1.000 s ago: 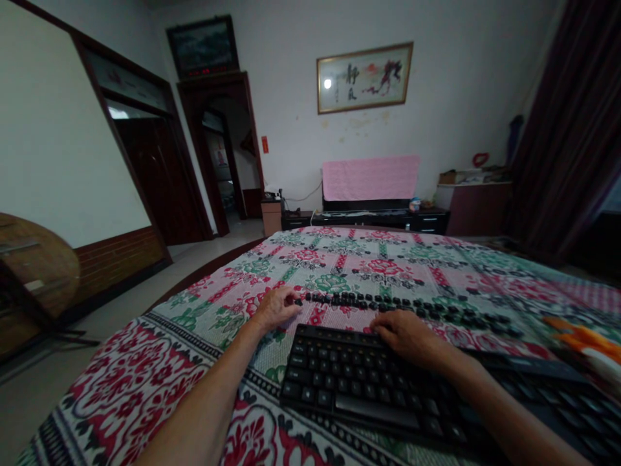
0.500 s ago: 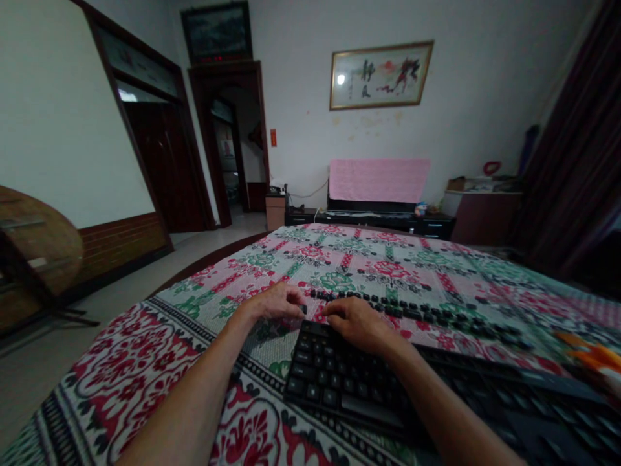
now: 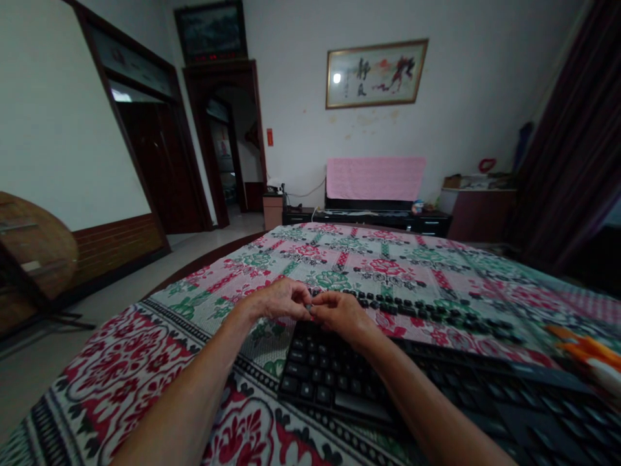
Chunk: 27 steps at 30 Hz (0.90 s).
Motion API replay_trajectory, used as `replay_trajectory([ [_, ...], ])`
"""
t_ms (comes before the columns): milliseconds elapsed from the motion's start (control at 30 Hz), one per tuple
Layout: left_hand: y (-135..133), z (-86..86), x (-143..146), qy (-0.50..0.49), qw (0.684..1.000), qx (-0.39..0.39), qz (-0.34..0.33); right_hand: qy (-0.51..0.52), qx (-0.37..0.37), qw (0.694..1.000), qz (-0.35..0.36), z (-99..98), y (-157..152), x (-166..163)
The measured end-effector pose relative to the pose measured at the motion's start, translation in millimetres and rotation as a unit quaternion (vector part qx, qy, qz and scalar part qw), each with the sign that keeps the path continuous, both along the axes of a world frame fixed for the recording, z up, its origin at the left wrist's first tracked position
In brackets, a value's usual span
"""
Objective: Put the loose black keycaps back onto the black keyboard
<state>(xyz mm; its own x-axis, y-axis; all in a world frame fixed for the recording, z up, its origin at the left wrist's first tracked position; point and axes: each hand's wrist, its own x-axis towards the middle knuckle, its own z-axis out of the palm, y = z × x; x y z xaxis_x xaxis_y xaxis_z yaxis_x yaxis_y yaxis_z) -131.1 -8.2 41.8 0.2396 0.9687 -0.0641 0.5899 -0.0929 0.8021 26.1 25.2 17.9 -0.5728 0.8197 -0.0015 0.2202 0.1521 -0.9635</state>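
Observation:
My left hand [image 3: 284,299] is closed in a pinch just past the top-left corner of a black keyboard [image 3: 334,401]. Between its fingertips is a small piece, mostly covered, that looks like a keycap [image 3: 310,309]. My right hand [image 3: 342,314] meets it there, thumb and fingers pinched against the same spot; what its own fingertips grip is hidden. The right wrist and forearm pass over the keyboard, covering some of its keys. Behind the right hand, loose black keycaps [image 3: 412,305] lie in rows on the patterned tablecloth [image 3: 272,259].
An orange and white object [image 3: 587,353] lies at the right, beyond the keyboard. Across the room stand a low black cabinet [image 3: 436,226] and a screen under a pink cloth [image 3: 376,178]. A round wooden tabletop [image 3: 39,246] leans at the left.
My right hand has moved left, and its fingertips now touch those of my left hand. The left hand stays nearly in place, still pinching the small piece. The view has shifted slightly.

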Motion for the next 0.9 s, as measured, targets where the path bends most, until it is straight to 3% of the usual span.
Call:
replay_trajectory([
  [133, 0, -0.2, 2, -0.036, 0.999, -0.019, -0.010, 0.022, -0.039, 0.999, -0.001, -2.8, 1, 0],
  [300, 1, -2.1, -4, -0.062, 0.997, -0.047, -0.023, 0.026, -0.018, 0.999, 0.012, -9.0, 4, 0],
  [667, 3, -10.3, -8, -0.119, 0.987, -0.101, 0.048, -0.028, 0.189, 0.981, 0.029, -7.6, -1, 0],
  [900, 6, -12.4, -8, -0.181, 0.975, -0.115, 0.058, -0.093, 0.355, 0.929, -0.052, -17.2, 0, -2],
])
